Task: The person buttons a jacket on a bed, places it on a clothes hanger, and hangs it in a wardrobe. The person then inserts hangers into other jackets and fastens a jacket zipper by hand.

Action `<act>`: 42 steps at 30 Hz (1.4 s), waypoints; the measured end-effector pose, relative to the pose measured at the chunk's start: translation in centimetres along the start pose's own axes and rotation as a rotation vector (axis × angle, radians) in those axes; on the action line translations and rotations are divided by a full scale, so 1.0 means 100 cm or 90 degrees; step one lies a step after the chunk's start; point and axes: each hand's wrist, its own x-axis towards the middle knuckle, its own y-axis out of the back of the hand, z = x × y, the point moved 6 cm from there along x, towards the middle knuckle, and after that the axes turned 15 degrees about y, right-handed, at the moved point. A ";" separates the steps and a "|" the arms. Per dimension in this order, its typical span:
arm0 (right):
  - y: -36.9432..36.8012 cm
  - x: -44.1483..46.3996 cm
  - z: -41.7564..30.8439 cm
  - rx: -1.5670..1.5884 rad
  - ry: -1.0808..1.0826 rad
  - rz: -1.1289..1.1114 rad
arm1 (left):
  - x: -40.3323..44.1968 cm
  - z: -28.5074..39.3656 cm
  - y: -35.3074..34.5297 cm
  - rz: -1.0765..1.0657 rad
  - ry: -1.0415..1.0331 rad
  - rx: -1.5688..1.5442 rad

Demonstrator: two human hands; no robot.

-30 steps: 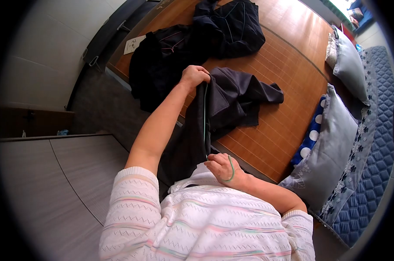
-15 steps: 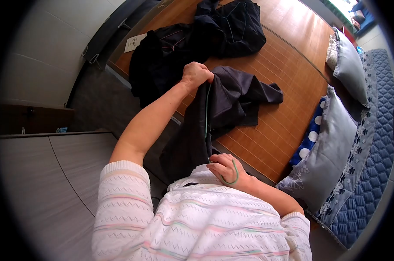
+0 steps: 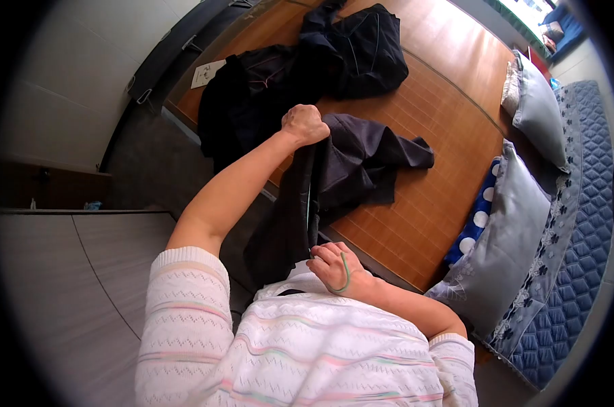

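Observation:
A dark grey garment (image 3: 354, 152) with a thin green line along its edge lies partly on the brown mat and hangs toward my body. My left hand (image 3: 305, 125) is closed on its upper edge. My right hand (image 3: 331, 266), with a green band across its back, pinches the lower end of the same edge near my waist. Beyond my left hand lie a black garment with pink trim (image 3: 242, 102) and a dark garment with blue trim (image 3: 364, 54).
The brown mat (image 3: 436, 122) covers the bed. Grey pillows (image 3: 503, 237) (image 3: 541, 112), a blue dotted cloth (image 3: 480, 217) and a quilted blue cover (image 3: 571, 292) are at the right. A printed card (image 3: 207, 73) lies at the far left edge. A grey cabinet (image 3: 69, 285) stands at the left.
Both hands keep hold of the garment. My right hand has shifted slightly left, and the view has moved a little. The green line now shows less than before.

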 end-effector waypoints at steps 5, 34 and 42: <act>-0.001 -0.010 0.003 0.000 0.005 0.025 | 0.004 -0.011 0.009 -0.122 0.099 -0.076; 0.086 0.024 0.192 0.336 -0.287 0.237 | -0.042 0.019 -0.025 -0.397 0.034 -0.429; 0.090 0.018 0.207 0.362 -0.343 0.250 | -0.039 0.034 -0.034 -0.341 -0.026 -0.420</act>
